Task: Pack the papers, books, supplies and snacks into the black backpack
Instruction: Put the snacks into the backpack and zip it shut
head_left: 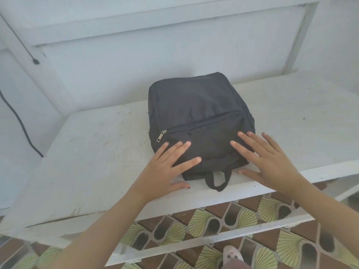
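Backpack (198, 121) flat on tabletop (97, 152), dead centre, front zip looks shut, handle loop (218, 179) at 6 o'clock. Left grip (165, 167) at 7, right grip (266, 158) at 5. Both splayed flat on fabric, clamping nothing, prob steadying it. Papers, snacks not in sight.

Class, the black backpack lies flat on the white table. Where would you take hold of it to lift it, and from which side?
Grip the carry loop at the near end of the black backpack, coming from the front edge of the table. The loop stands free of the slack fabric, pointing toward the person, so it could be hooked easily.
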`<state>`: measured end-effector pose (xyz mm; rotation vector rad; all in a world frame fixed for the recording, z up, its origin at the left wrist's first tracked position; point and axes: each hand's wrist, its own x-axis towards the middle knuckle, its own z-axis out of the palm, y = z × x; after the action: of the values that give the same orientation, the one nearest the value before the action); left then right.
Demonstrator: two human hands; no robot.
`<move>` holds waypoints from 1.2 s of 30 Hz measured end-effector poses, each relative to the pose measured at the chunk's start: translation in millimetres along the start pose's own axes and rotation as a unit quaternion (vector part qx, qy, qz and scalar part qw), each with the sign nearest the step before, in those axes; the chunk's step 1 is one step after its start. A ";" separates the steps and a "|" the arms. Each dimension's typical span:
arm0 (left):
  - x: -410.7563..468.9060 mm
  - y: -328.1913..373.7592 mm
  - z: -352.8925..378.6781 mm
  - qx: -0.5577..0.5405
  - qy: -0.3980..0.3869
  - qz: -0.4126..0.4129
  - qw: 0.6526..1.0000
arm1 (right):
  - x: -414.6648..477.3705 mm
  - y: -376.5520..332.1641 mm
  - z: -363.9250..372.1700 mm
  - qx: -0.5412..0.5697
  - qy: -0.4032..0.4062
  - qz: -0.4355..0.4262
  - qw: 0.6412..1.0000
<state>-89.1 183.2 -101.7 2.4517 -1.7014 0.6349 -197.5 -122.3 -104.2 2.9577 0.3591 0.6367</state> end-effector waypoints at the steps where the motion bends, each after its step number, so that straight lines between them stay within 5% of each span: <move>1: 1.6 -3.6 2.6 0.015 -0.006 0.004 1.000 | 0.8 4.5 1.4 -0.004 0.000 -0.010 1.000; 15: 18.5 -10.2 11.7 0.002 0.013 0.061 0.998 | 32.7 34.5 29.3 -0.030 0.147 -0.164 0.975; 21: 56.8 -1.1 -31.0 -0.076 -0.035 -0.157 0.984 | 65.1 57.6 16.7 0.021 0.172 -0.223 0.959; 25: 84.5 -14.9 -59.9 -0.095 0.017 -0.203 0.974 | 101.1 71.3 -11.3 0.051 0.222 -0.226 0.947; 30: 122.4 -54.3 -98.9 0.028 0.112 -0.103 0.988 | 151.0 95.9 -58.0 0.046 0.285 -0.224 0.931; 32: 136.4 -71.3 -109.9 0.113 0.186 -0.028 0.976 | 172.2 105.7 -77.7 0.039 0.322 -0.230 0.918; 36: 178.2 -98.7 -139.0 0.121 0.292 -0.014 0.949 | 216.5 126.9 -107.4 0.048 0.388 -0.215 0.895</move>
<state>13.8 106.6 108.8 2.0980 -1.4059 1.4619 -24.1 -186.8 96.5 2.4078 1.0784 1.7255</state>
